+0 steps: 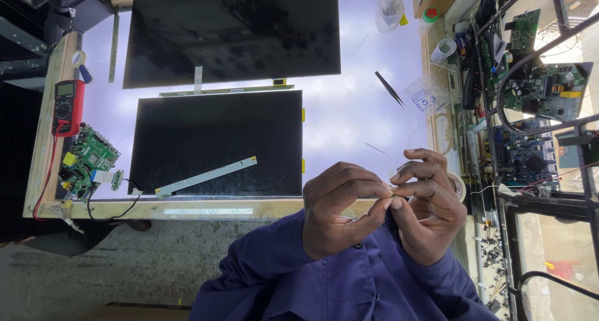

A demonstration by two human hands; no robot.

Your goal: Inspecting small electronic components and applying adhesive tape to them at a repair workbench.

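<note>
the left hand (pixel 340 209) and the right hand (pixel 427 202) are held together in front of the chest, above the near wooden edge of a backlit workbench (pixel 368 109). the fingertips of both hands are pinched together at one spot, and something very small and pale (pixel 393 187) is seen between them; what it is cannot be told, as it is mostly hidden by the fingers. both hands are closed around that spot, the left thumb and forefinger pressed against the right forefinger and thumb. blue sleeves (pixel 281 265) are worn on both arms.

on the lit surface two dark display panels are laid: a larger one (pixel 231 31) at the far side and a smaller one (pixel 218 140) nearer, well left of the hands. a narrow pale strip board (pixel 206 176) is laid diagonally on the nearer panel. a green circuit board (pixel 87 162) and a red multimeter (pixel 67 107) are placed at the bench's left edge. black tweezers (pixel 389 88) are left on the lit surface beyond the hands, near a clear plastic bag (pixel 424 95). more circuit boards (pixel 543 87) are stacked on a rack at the right
</note>
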